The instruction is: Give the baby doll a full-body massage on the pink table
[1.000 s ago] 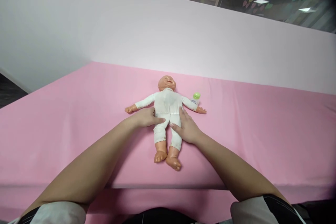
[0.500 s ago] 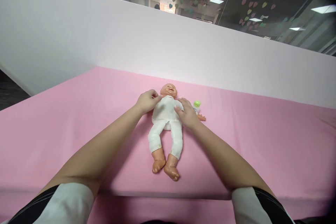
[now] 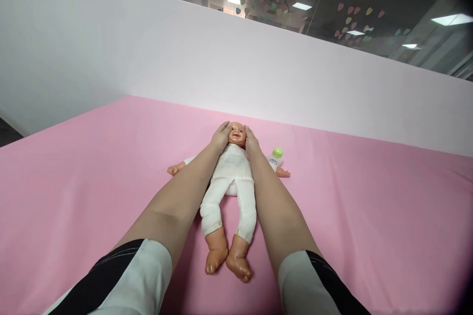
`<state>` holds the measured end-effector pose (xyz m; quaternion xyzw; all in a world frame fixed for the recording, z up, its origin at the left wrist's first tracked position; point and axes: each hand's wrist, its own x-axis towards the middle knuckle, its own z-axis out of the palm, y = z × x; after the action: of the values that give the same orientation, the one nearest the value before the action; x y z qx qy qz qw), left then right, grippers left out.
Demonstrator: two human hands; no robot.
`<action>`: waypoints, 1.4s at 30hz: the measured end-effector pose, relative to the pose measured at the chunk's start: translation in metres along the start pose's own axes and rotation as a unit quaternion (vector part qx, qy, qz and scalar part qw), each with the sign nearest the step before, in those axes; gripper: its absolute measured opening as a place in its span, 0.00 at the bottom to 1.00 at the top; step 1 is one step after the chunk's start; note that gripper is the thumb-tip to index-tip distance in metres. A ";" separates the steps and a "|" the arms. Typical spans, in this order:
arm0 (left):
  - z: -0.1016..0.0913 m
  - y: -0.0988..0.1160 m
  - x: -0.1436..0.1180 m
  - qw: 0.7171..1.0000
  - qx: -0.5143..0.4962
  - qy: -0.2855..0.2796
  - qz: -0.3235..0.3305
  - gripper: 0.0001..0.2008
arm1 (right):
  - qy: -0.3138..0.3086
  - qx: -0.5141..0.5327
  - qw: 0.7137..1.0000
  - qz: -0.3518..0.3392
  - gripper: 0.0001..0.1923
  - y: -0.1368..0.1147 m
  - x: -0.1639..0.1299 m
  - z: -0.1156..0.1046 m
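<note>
A baby doll (image 3: pixel 233 162) with a cloth body in white lies on its back, feet towards me and arms out to the sides. My left hand (image 3: pixel 221 137) rests along one side of the doll's head (image 3: pixel 237 135), fingers stretched out. Against the other side of the head lies my right hand (image 3: pixel 251 141), its fingers also extended. Both palms face inward, and my forearms run along the doll's body, covering part of its arms. A small clear bottle with a lime-green cap (image 3: pixel 276 156) is by the doll's arm on the right, partly over it or beside it; I cannot tell which.
A pink sheet (image 3: pixel 332 206) covers the flat surface under the doll. Behind it rises a white panel (image 3: pixel 258 69), which also continues along the left. Glass with heart-shaped stickers and ceiling lights shows above the panel.
Both hands have moved up from the doll's shoulders and chest to the sides of its head. The doll's arm on the left now shows. My view has come slightly closer.
</note>
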<state>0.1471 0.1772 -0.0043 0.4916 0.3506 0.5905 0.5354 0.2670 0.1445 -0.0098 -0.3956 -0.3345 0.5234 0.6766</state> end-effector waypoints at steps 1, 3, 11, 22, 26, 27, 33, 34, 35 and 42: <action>-0.003 -0.003 0.000 1.000 -0.005 0.002 -0.008 0.25 | 0.006 -0.015 1.000 -0.021 0.21 0.002 0.003 -0.003; -0.007 -0.008 0.002 1.000 -0.017 0.007 -0.020 0.26 | 0.013 -0.065 0.996 -0.055 0.18 0.005 0.012 -0.010; -0.006 -0.015 0.007 0.998 -0.032 0.045 -0.004 0.24 | -0.016 -0.088 0.992 -0.093 0.30 0.017 0.031 -0.024; -0.003 -0.018 0.003 0.996 -0.088 0.022 -0.024 0.37 | -0.012 -0.072 0.995 -0.065 0.39 0.022 0.030 -0.021; -0.004 -0.016 -0.001 0.993 -0.111 -0.005 -0.038 0.37 | -0.007 -0.091 0.993 -0.080 0.37 0.020 0.022 -0.017; -0.004 -0.016 -0.003 0.993 -0.112 -0.006 -0.036 0.36 | -0.008 -0.096 0.992 -0.086 0.37 0.020 0.018 -0.016; -0.012 -0.016 -0.025 0.993 -0.104 -0.012 -0.052 0.35 | 0.008 -0.113 0.988 -0.107 0.34 0.023 -0.011 -0.019; -0.013 -0.015 -0.029 0.993 -0.104 -0.015 -0.053 0.35 | 0.013 -0.108 0.989 -0.104 0.34 0.023 -0.015 -0.020; -0.013 -0.015 -0.032 0.993 -0.102 -0.016 -0.051 0.35 | 0.014 -0.101 0.990 -0.098 0.33 0.023 -0.019 -0.020; -0.011 -0.007 -0.037 0.996 -0.071 0.000 -0.048 0.32 | -0.004 -0.121 0.991 -0.054 0.35 0.009 -0.022 -0.018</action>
<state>0.1366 0.1435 -0.0209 0.4347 0.3311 0.5877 0.5967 0.2740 0.1212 -0.0272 -0.4538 -0.4187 0.4434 0.6497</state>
